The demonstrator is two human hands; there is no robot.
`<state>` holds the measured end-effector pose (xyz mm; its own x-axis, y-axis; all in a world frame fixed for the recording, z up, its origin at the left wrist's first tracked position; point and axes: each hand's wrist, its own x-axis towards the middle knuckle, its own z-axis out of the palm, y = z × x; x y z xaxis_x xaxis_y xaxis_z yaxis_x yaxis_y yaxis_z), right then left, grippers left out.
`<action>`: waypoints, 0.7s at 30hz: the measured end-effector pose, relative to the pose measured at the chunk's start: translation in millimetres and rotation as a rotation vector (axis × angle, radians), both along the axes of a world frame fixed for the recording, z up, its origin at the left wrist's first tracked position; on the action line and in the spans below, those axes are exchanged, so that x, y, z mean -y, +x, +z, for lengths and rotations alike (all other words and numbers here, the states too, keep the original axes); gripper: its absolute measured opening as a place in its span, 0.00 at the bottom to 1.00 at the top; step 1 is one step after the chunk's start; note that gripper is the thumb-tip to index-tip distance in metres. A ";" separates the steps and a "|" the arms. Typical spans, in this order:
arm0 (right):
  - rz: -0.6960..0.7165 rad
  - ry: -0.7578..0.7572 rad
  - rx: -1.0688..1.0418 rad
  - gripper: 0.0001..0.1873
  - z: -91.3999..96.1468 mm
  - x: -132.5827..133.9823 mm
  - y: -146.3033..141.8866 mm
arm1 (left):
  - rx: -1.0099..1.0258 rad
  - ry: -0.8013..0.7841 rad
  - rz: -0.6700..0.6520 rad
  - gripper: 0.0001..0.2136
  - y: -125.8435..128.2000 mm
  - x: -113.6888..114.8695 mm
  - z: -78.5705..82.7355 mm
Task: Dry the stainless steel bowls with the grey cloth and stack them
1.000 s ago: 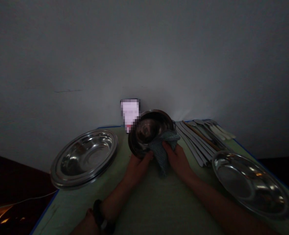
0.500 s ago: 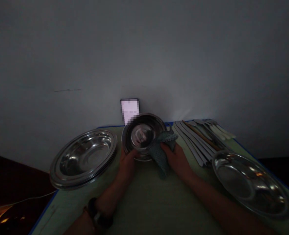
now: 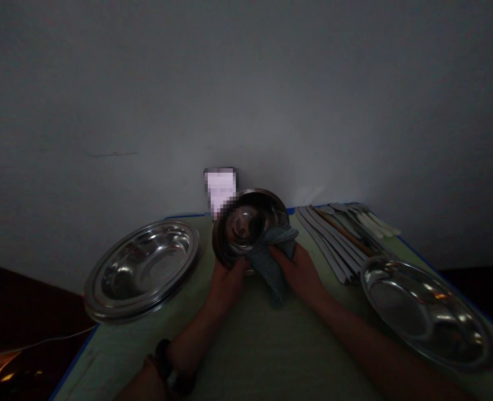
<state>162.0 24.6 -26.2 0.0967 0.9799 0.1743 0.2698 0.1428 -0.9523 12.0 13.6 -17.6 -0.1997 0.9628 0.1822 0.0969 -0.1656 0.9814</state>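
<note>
A shiny metal bowl point(image 3: 246, 220) is held up over the table, tilted so that its inside faces me. My left hand point(image 3: 228, 281) grips its lower left rim, with the thumb on the near edge and the other fingers hidden behind. A grey-green cloth point(image 3: 271, 262) is bunched in my right hand point(image 3: 298, 273), which presses it on the bowl's right rim. Part of the cloth hangs down below the bowl. The far fingers of my right hand are covered by the cloth and bowl.
Left on the green table point(image 3: 246, 356) is a stack of wide metal basins point(image 3: 146, 267). To the right lie several long flat utensils point(image 3: 330, 245) and an oval metal dish point(image 3: 425, 314). A pixelated bright screen point(image 3: 221, 186) leans on the wall point(image 3: 246, 83). A white cord point(image 3: 41, 341) runs at left.
The bowl has shifted slightly right and up and turned a little. My left hand has moved right along with it, while my right hand and the cloth have moved slightly left.
</note>
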 end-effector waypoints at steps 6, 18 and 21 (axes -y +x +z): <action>-0.051 -0.004 -0.069 0.17 -3.6 -0.1 0.4 | 0.086 -0.064 -0.006 0.18 -11.3 -6.5 4.0; -0.040 -0.040 -0.102 0.19 3.0 -1.4 3.2 | -0.082 -0.004 -0.264 0.21 -1.8 2.5 -5.4; 0.011 -0.022 -0.069 0.18 1.5 -0.8 1.9 | -0.051 -0.034 -0.145 0.11 -1.2 2.3 -2.8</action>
<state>163.9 25.3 -24.8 0.0974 0.9844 0.1463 0.2019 0.1244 -0.9715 10.9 11.4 -20.4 -0.0492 0.9866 0.1555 0.1244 -0.1484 0.9811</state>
